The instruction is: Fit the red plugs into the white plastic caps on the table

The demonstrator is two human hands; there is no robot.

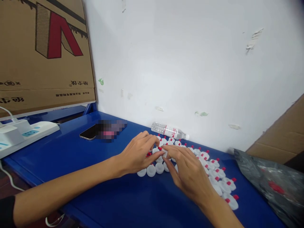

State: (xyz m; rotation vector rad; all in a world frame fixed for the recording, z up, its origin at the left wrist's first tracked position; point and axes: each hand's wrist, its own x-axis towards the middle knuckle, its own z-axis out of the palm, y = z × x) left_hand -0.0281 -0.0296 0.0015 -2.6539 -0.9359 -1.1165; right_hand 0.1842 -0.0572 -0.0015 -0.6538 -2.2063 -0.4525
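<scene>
Head view: we see the right hand point(187, 169) pinching a small white cap point(165, 154) at mid-frame, while thumb and forefinger of the left hand point(142, 150) close on its red tab point(160, 148), one apparently steadying the piece for the other. Beneath them, on the blue table point(102, 196), plain white caps point(151, 171) sit just below the left hand, within easy reach, we judge; red-tabbed caps point(226, 186) stand packed toward the lower right, perhaps to keep them apart. Loose red pieces point(148, 154) peek out beside the left fingers, their number hidden from us. Our fingers mask the join, and the right forearm covers some of the rows. Right of frame, a dark plastic bag point(266, 183) is cut off by the edge. Farther back, a clear bottle point(158, 128) lies against the wall point(190, 63); beside the phone point(87, 133), left of centre, pixelation leaves another item unreadable.
</scene>
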